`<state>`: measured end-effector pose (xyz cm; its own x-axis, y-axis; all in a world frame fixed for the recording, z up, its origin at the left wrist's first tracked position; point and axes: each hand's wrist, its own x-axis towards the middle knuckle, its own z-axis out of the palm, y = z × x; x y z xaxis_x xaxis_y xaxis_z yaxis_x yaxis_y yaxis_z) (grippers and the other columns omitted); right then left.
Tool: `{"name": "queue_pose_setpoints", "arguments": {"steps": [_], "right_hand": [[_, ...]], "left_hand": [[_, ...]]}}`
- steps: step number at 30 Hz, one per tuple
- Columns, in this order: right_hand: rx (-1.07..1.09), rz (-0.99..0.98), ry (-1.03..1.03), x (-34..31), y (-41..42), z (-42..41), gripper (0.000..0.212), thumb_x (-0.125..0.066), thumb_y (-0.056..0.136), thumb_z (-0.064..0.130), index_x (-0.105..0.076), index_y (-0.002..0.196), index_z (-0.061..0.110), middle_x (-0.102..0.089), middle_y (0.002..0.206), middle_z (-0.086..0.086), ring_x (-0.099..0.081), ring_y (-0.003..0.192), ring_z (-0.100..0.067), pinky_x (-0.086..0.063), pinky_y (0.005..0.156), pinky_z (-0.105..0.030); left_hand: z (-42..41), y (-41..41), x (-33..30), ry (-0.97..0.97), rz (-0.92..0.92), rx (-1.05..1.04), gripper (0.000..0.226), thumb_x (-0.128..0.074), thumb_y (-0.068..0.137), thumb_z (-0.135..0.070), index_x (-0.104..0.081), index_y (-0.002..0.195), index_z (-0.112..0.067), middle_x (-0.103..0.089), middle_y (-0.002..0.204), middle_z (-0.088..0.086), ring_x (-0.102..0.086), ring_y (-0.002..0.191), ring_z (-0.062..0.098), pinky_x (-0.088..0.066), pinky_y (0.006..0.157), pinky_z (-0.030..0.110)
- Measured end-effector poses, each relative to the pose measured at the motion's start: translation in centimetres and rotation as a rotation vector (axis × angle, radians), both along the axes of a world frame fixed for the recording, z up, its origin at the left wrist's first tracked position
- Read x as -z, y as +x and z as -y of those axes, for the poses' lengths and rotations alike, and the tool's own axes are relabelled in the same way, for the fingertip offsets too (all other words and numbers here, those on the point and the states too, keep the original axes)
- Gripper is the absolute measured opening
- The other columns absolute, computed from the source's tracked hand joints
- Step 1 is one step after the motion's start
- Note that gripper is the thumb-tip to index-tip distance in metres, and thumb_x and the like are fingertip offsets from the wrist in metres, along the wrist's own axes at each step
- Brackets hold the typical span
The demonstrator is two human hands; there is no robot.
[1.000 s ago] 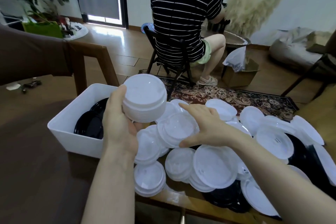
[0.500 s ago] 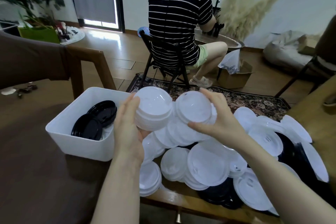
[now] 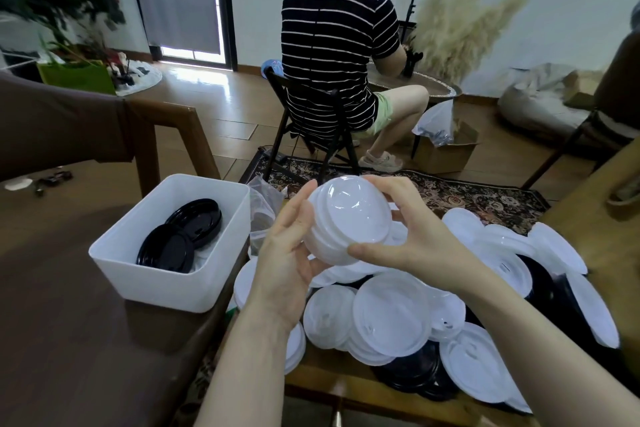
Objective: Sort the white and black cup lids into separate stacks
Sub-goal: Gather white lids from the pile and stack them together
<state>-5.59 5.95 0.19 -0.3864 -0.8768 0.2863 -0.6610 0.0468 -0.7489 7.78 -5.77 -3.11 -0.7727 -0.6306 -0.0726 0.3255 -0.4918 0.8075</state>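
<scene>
Lids (image 3: 180,232) lie in the bin (image 3: 173,282), left of the lid pile (image 3: 391,319)

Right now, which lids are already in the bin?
Only black lids lie in the white bin. The white ones are either stacked in both hands or loose on the table.

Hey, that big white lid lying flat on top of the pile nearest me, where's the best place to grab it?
Pinch the big white lid at its raised rim on the near edge, coming from above: it lies flat atop others, rim overhanging.
</scene>
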Motion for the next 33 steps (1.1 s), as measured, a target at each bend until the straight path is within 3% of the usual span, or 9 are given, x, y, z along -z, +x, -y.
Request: {"name": "queue_pose_setpoints", "arguments": {"steps": [3,8,11,15,18,22,25,28,33], "right_hand": [[-0.03,-0.031,0.023,0.0,-0.3,-0.2,0.078,-0.077,0.067,0.047,-0.044,0.136,0.029,-0.044,0.129,0.006,-0.041,0.125,-0.003,-0.036,0.099,-0.01],[-0.051,-0.106,0.095,-0.3,-0.2,0.0,0.078,-0.08,0.072,0.04,-0.041,0.138,0.026,-0.04,0.128,0.007,-0.04,0.122,-0.001,-0.036,0.101,-0.014],[-0.082,-0.1,0.112,-0.4,0.1,0.6,0.081,-0.083,0.07,0.037,-0.042,0.138,0.022,-0.041,0.126,0.007,-0.041,0.119,0.0,-0.037,0.098,-0.011],[-0.086,-0.014,0.116,-0.4,0.3,1.1,0.078,-0.086,0.071,0.027,-0.045,0.137,0.026,-0.044,0.125,0.006,-0.043,0.117,0.003,-0.037,0.094,-0.007],[-0.084,0.005,0.121,0.0,0.4,1.3,0.079,-0.084,0.069,0.034,-0.044,0.137,0.028,-0.046,0.129,0.006,-0.044,0.12,0.004,-0.038,0.095,-0.008],[0.02,0.337,0.081,0.5,0.0,1.8,0.075,-0.076,0.073,0.051,-0.047,0.139,0.031,-0.054,0.135,0.008,-0.052,0.124,-0.003,-0.045,0.104,-0.028],[0.003,0.578,0.112,0.3,-0.2,1.7,0.049,-0.068,0.084,0.041,-0.061,0.13,0.025,-0.067,0.121,-0.007,-0.064,0.11,-0.023,-0.052,0.097,-0.043],[0.027,0.71,0.088,0.1,0.4,1.5,0.035,-0.071,0.082,0.031,-0.072,0.115,0.021,-0.069,0.115,-0.017,-0.063,0.096,-0.032,-0.053,0.088,-0.043],[0.127,0.768,0.06,0.5,1.1,1.7,0.021,-0.064,0.088,0.024,-0.075,0.106,0.019,-0.072,0.107,-0.016,-0.063,0.087,-0.027,-0.054,0.076,-0.036]], "left_hand": [[0.1,0.0,0.1,-0.044,0.022,0.025,0.039,-0.051,0.094,-0.035,-0.062,0.132,-0.032,-0.068,0.129,-0.001,-0.065,0.117,0.026,-0.06,0.085,0.048],[-0.3,0.1,-0.1,-0.112,0.05,0.014,0.061,-0.07,0.078,-0.059,-0.062,0.132,-0.031,-0.066,0.13,0.001,-0.066,0.116,0.022,-0.06,0.082,0.045],[-0.3,-0.2,0.1,-0.115,0.068,-0.085,0.055,-0.087,0.067,-0.038,-0.068,0.118,-0.034,-0.07,0.119,0.0,-0.071,0.103,0.019,-0.059,0.069,0.034],[0.1,-0.2,0.4,-0.117,0.057,-0.157,0.046,-0.075,0.065,-0.024,-0.07,0.111,-0.029,-0.074,0.104,-0.002,-0.073,0.088,0.016,-0.057,0.061,0.032],[0.3,-0.3,0.5,-0.109,0.056,-0.181,0.046,-0.072,0.063,-0.02,-0.07,0.108,-0.026,-0.073,0.1,-0.003,-0.072,0.084,0.016,-0.055,0.057,0.03],[0.6,-0.6,0.5,-0.06,0.031,-0.203,0.045,-0.07,0.062,-0.018,-0.071,0.106,-0.028,-0.073,0.108,0.004,-0.069,0.091,0.02,-0.057,0.06,0.028],[0.6,-0.6,0.4,-0.037,0.029,-0.159,0.044,-0.071,0.064,-0.018,-0.07,0.107,-0.029,-0.073,0.109,0.004,-0.069,0.092,0.02,-0.057,0.062,0.027],[0.3,-0.6,0.3,-0.04,0.053,-0.146,0.034,-0.074,0.078,-0.013,-0.069,0.109,-0.027,-0.074,0.104,0.001,-0.071,0.088,0.016,-0.058,0.063,0.027],[0.0,-0.6,0.3,-0.045,0.098,-0.196,0.029,-0.065,0.088,-0.011,-0.068,0.115,-0.018,-0.074,0.101,0.003,-0.071,0.079,0.013,-0.056,0.059,0.025]]}}
